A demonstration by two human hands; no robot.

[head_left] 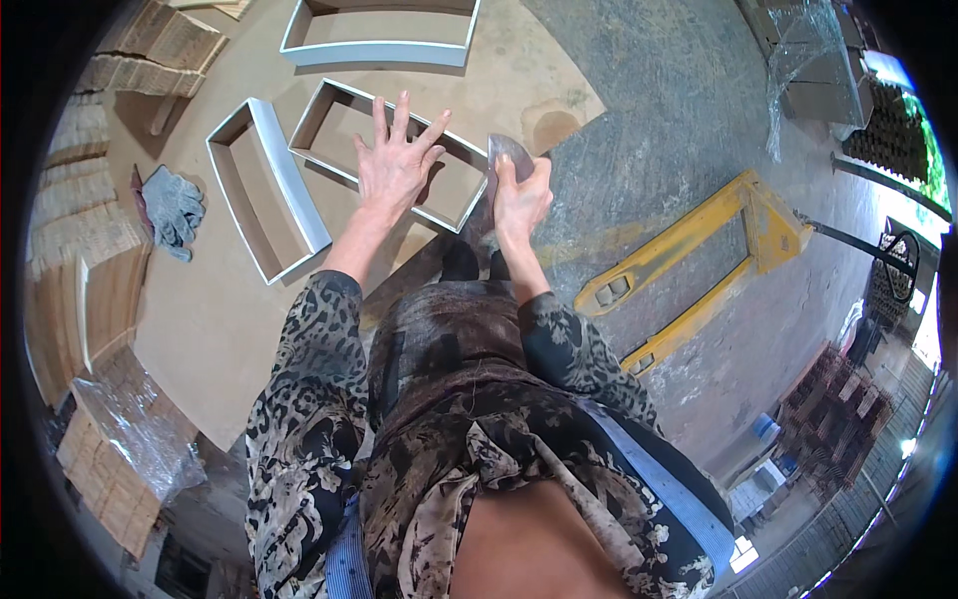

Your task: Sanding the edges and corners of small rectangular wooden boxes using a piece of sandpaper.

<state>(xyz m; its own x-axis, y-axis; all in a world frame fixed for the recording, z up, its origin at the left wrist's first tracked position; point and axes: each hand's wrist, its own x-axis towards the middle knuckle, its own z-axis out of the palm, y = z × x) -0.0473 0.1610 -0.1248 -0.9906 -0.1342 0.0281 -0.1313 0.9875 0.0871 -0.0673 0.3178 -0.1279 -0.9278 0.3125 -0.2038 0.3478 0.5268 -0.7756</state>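
My left hand [396, 165] is spread with its fingers apart over the middle white-edged, brown-lined shallow box [339, 125]. I cannot tell whether its palm rests on the box's rim. At the box's right end, my right hand [521, 200] is closed round a flat, dark grey-brown piece with a rounded edge [507, 150], like a scraper. That piece stands against or just beside the box's end wall. A second box of the same kind [290, 190] lies to the left, and a third [379, 52] lies beyond.
The boxes lie on a large tan board [190, 319]. Grey work gloves [174, 205] lie at the left, near stacked cardboard pieces [85, 220]. Plastic wrap [150, 429] covers another stack. On the concrete floor at the right stands a yellow pallet jack [689, 235].
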